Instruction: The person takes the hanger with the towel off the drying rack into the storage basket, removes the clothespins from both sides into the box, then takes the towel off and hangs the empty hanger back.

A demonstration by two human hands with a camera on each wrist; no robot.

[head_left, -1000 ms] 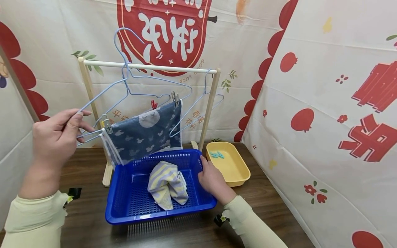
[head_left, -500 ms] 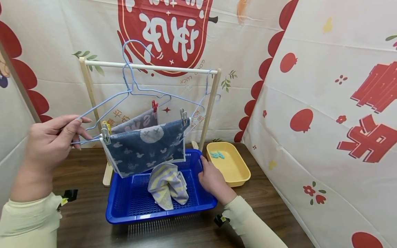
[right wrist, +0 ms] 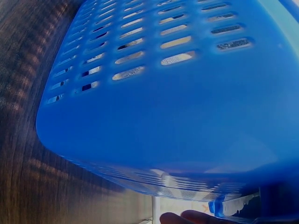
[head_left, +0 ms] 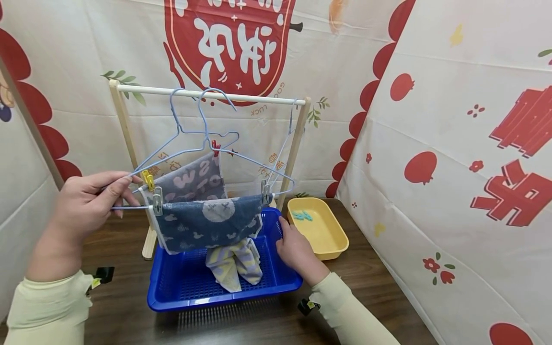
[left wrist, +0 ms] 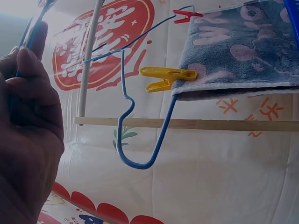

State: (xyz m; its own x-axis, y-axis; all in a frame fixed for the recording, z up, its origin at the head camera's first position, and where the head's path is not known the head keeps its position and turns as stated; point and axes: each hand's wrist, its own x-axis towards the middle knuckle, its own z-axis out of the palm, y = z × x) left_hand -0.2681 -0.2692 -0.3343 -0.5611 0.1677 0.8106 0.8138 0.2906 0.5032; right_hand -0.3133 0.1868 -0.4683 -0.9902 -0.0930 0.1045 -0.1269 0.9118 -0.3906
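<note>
My left hand [head_left: 95, 203] pinches the left end of a blue wire hanger [head_left: 181, 154], whose hook overlaps the rack's white bar in the head view; I cannot tell whether they touch. A dark blue patterned towel [head_left: 209, 225] hangs from it by two grey clips [head_left: 157, 201]. Behind, another blue hanger [left wrist: 124, 93] hangs on the bar with a grey-blue towel [left wrist: 238, 46], fixed by a yellow clip [left wrist: 168, 77] and a red clip [left wrist: 187, 15]. My right hand [head_left: 297, 249] grips the right rim of a blue basket [head_left: 224, 302]. A striped yellow-and-lilac cloth [head_left: 235, 268] lies crumpled inside.
The drying rack [head_left: 297, 143] stands behind the basket, with one more hanger [head_left: 284, 148] at its right end. On the wooden table [head_left: 362, 292], a yellow tray [head_left: 325, 235] holds small teal clips [head_left: 302, 215]. Printed cloth walls [head_left: 431, 143] enclose the back and sides.
The hanger in my left hand has come down and rightward, its hook dropping from above the bar to bar level. More of the rear towel shows. My right hand stays on the basket.
</note>
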